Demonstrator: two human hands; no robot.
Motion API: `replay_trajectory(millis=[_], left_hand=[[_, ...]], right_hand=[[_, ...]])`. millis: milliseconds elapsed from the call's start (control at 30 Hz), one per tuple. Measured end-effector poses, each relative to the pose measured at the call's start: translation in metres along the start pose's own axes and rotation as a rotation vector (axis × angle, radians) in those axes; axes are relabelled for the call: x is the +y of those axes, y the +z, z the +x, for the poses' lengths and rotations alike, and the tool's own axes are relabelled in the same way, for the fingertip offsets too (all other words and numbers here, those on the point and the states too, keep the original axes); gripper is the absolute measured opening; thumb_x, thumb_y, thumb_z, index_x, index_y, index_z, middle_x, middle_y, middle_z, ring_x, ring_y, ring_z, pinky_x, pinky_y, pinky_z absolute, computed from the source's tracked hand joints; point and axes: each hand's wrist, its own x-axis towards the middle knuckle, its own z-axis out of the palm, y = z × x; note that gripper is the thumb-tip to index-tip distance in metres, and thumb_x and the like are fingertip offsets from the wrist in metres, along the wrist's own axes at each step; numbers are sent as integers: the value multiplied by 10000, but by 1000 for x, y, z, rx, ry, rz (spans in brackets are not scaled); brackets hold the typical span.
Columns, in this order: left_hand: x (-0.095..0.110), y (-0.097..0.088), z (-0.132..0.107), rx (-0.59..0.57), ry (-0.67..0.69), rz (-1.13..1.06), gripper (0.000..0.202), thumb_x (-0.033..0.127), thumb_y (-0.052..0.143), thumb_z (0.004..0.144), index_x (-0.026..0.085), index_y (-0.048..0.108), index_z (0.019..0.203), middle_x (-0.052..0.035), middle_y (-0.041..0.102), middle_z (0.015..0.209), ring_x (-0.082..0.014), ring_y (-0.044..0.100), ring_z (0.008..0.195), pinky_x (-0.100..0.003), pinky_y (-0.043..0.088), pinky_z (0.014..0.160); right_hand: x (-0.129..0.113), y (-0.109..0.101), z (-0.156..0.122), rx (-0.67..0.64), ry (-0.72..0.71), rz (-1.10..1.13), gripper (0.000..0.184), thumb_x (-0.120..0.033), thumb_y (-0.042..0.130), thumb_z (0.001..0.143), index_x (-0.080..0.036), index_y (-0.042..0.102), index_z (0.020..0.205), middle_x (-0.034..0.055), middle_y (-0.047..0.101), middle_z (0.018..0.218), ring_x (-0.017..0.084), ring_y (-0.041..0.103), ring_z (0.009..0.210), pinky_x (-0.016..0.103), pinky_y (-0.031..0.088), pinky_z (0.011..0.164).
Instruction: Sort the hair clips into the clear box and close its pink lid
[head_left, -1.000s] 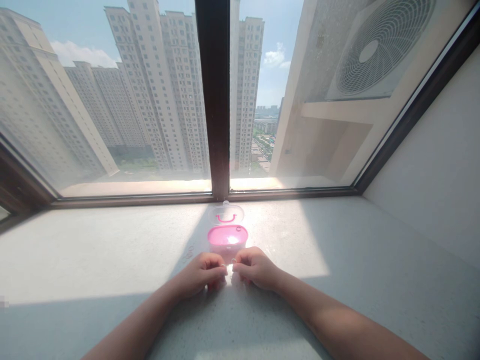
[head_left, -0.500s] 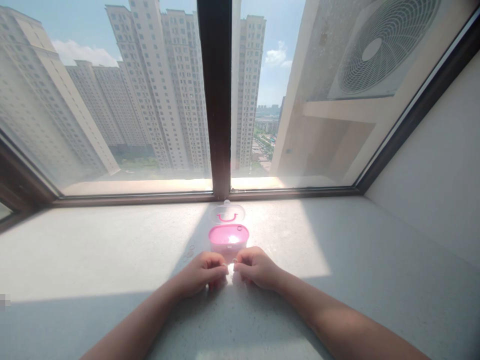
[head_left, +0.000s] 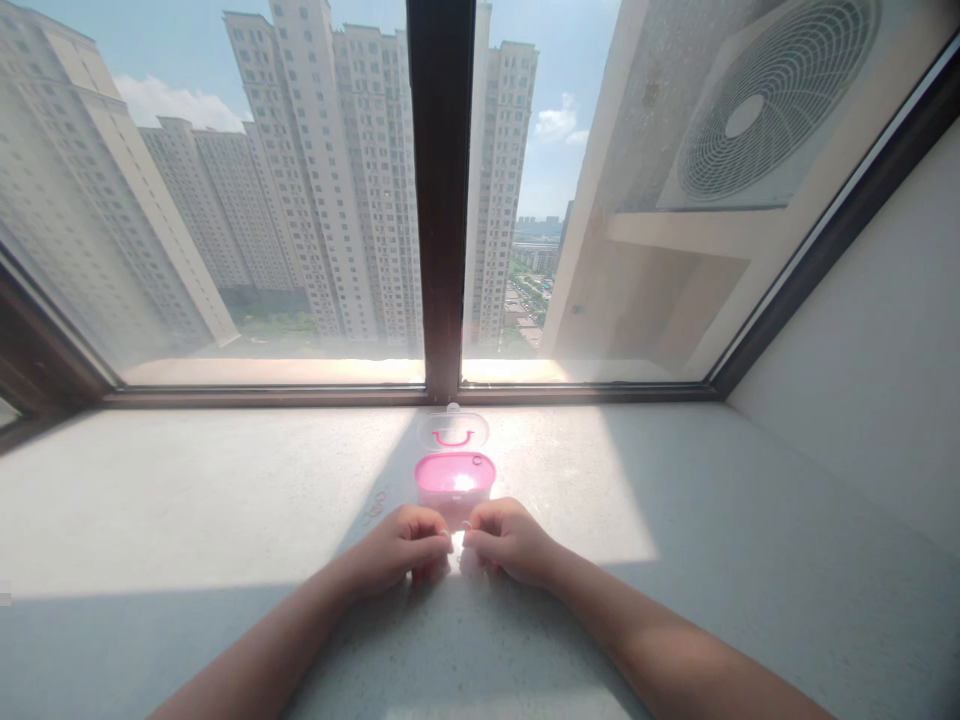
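Observation:
My left hand (head_left: 401,545) and my right hand (head_left: 508,538) rest on the pale stone sill (head_left: 187,500), fingers curled, thumbs and forefingers pinched toward each other. Something tiny sits between the fingertips; I cannot make out what it is. Just beyond my knuckles stands a small pink box (head_left: 454,480), its clear lid (head_left: 452,431) with a pink handle folded back toward the window. A few small rings (head_left: 376,505) lie on the sill left of the box.
A dark window frame (head_left: 441,200) rises right behind the box, with glass either side. A white wall (head_left: 870,340) closes the sill on the right. Sunlight falls in a bright patch across the sill (head_left: 585,480).
Both hands keep the same pinch at the same spot. Only the view has shifted slightly.

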Motion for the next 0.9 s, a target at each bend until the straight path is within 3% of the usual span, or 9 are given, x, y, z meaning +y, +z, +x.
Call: replay_trajectory(millis=[900], left_hand=[[0, 0, 0, 6, -16, -8, 238, 353, 587, 808, 127, 596, 732, 0, 581, 580, -110, 517, 510, -213, 376, 484]], right_hand=[[1, 1, 0, -8, -7, 5, 150, -230, 582, 723, -164, 543, 594, -30, 554, 461, 88, 467, 361, 186, 332, 363]])
